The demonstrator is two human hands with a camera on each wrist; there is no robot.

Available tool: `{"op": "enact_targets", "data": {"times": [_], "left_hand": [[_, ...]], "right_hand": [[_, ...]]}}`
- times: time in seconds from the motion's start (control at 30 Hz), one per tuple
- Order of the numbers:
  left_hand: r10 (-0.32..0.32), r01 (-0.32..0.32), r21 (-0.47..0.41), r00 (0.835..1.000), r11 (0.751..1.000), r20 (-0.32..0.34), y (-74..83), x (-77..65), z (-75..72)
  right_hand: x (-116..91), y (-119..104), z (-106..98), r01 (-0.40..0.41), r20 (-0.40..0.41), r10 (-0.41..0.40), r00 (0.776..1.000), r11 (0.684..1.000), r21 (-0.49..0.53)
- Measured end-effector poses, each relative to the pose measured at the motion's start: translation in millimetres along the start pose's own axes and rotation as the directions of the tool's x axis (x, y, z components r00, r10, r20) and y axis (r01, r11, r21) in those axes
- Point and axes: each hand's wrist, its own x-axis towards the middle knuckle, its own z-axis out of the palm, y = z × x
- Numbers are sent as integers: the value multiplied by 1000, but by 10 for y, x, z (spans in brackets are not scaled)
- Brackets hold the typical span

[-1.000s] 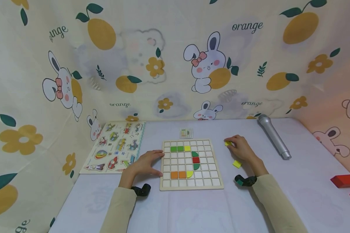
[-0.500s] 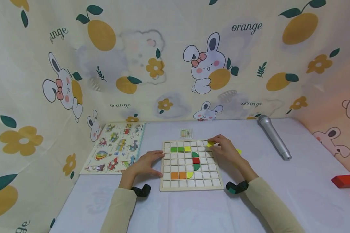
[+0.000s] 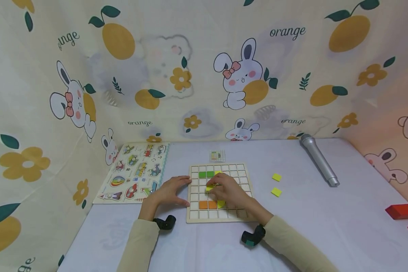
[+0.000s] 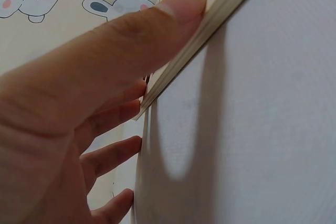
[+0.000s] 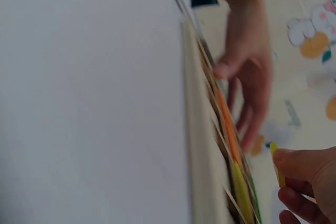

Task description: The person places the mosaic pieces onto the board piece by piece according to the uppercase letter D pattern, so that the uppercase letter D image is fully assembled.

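Observation:
A wooden grid board (image 3: pixel 194 221) lies flat on the table. My left hand (image 3: pixel 169 191) rests at its left edge, and the thumb touches the rim in the left wrist view. My right hand (image 3: pixel 232 192) is over the middle of the board, pinching a yellow tile (image 3: pixel 209 188) between thumb and fingers. This tile stands edge-on in the right wrist view. Green tiles (image 3: pixel 206 174) sit in an upper row, beside a partly covered yellow one. Orange tiles (image 3: pixel 208 204) and a yellow rounded tile (image 3: pixel 221 204) sit lower down. The right hand hides the board's centre-right cells.
Two loose yellow tiles (image 3: pixel 276 192) lie right of the board. A small pattern card (image 3: pixel 217 155) is behind it. A picture puzzle board (image 3: pixel 136 172) lies at the left, a silver microphone-shaped object (image 3: pixel 319 160) at the right. Red blocks (image 3: pixel 403 211) sit near the right edge.
My right hand has carried a yellow tile from the table's right side leftward over the board, now covering the red and dark green tiles. The left hand has stayed at the board's edge.

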Motion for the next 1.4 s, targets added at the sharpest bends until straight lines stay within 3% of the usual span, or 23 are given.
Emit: {"op": "enact_targets", "data": {"times": [0.3, 0.57, 0.87, 1.07, 1.4], "left_hand": [[24, -24, -10, 1000, 1000, 1, 11, -13, -21], [-1, 2, -23, 1000, 1000, 7, 30, -21, -33], [9, -9, -22, 1000, 1000, 3, 20, -19, -16], [3, -3, -21, 1000, 1000, 5, 19, -16, -14], [16, -16, -22, 1000, 1000, 1, 10, -19, -16]], "right_hand": [[59, 2, 233, 59, 42, -57, 997, 997, -44], [64, 20, 235, 119, 59, -116, 991, 992, -39], [25, 5, 201, 98, 78, -93, 993, 993, -70], [-7, 45, 50, 21, 39, -20, 999, 999, -45], [-158, 249, -437, 3, -126, -6, 992, 1000, -23]]}}
